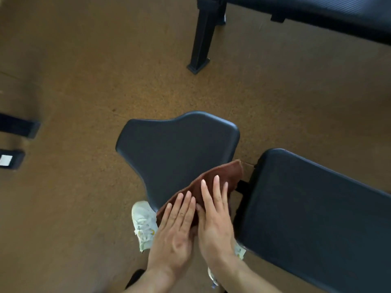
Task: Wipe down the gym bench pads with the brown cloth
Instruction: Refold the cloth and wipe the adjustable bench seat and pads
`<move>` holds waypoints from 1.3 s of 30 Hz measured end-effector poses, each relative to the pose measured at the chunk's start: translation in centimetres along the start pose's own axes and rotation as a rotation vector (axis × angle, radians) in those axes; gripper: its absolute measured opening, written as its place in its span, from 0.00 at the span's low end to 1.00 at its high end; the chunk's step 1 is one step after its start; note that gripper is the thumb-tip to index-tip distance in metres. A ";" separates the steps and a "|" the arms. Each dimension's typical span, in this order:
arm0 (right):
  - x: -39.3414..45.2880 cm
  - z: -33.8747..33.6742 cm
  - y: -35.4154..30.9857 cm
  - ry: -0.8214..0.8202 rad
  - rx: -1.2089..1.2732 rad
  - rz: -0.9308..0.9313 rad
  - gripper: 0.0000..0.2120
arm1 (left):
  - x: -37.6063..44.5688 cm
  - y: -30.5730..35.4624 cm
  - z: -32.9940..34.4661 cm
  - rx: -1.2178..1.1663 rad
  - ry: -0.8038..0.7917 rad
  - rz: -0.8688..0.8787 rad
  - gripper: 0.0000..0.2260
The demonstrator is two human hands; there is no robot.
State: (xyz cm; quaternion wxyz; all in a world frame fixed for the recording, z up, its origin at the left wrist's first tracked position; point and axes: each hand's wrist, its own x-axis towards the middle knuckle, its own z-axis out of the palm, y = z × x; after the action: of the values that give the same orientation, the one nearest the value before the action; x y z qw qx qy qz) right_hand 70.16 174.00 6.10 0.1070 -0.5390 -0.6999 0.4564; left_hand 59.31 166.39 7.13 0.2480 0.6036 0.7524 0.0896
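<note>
A dark seat pad (175, 149) of the gym bench lies in the middle of the head view, with the longer back pad (313, 210) to its right. The brown cloth (220, 176) is spread over the near right corner of the seat pad. My left hand (175, 227) and my right hand (215, 214) lie flat side by side on the cloth, fingers straight and pressing it down onto the pad. Part of the cloth is hidden under both palms.
The floor is brown speckled rubber (84, 81). Another black bench (317, 13) with a black leg (201, 45) stands at the top right. Black equipment feet (19, 125) reach in from the left edge. My white shoe (143, 223) rests beside the seat pad.
</note>
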 end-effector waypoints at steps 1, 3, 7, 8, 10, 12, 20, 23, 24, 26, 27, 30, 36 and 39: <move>0.5 0.1 0.5 0.036 -0.091 -0.058 0.26 | 0.5 -0.1 -0.1 -0.001 0.011 -0.010 0.26; 1.9 -0.2 0.8 0.069 -0.253 -0.146 0.26 | 1.6 -0.6 -0.5 -0.006 0.049 -0.037 0.26; 7.0 -1.2 -2.0 -0.008 -0.442 -0.234 0.25 | 4.9 -2.0 -2.6 -0.018 0.093 -0.135 0.25; 8.7 -1.2 -3.1 -0.017 -0.483 -0.253 0.25 | 6.1 -2.9 -3.4 -0.015 0.096 -0.143 0.25; 12.2 -0.8 -5.7 -0.059 -0.554 -0.291 0.26 | 8.4 -5.1 -5.1 -0.004 0.108 -0.141 0.26; 15.1 0.5 -8.6 -0.109 -0.581 -0.297 0.28 | 10.1 -7.8 -7.2 -0.047 0.122 -0.180 0.28; 17.0 8.1 -15.7 -0.089 -0.708 -0.288 0.42 | 8.1 -17.0 -13.0 -0.417 -0.076 -0.444 0.35; 14.8 8.7 -15.7 -0.156 -0.790 -0.389 0.47 | 5.5 -17.9 -12.5 -0.476 -0.279 -0.480 0.37; 13.7 8.7 -15.3 -0.184 -0.804 -0.396 0.47 | 4.6 -18.0 -12.5 -0.512 -0.332 -0.478 0.38; 10.5 8.6 -14.3 -0.238 -0.808 -0.362 0.49 | 2.6 -18.2 -13.3 -0.547 -0.423 -0.494 0.36; 8.5 8.4 -13.7 -0.258 -0.797 -0.336 0.50 | 1.5 -18.2 -14.0 -0.551 -0.463 -0.503 0.33; 3.1 7.7 -13.2 -0.276 -0.668 -0.181 0.44 | -2.1 -18.8 -17.0 -0.576 -0.551 -0.510 0.24; -0.8 3.6 -21.1 -0.254 -0.110 0.472 0.29 | -4.6 -17.4 -25.0 -0.690 -0.556 -0.594 0.12; -2.6 1.2 -26.2 -0.115 0.243 0.623 0.24 | -4.4 -14.9 -29.1 -0.735 -0.567 -0.580 0.13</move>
State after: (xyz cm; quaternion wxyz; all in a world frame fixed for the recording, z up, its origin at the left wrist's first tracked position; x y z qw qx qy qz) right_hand 53.24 171.13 26.03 -0.0138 -0.6836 -0.4467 0.5770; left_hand 33.12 163.21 26.86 0.6503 0.2454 0.7107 0.1082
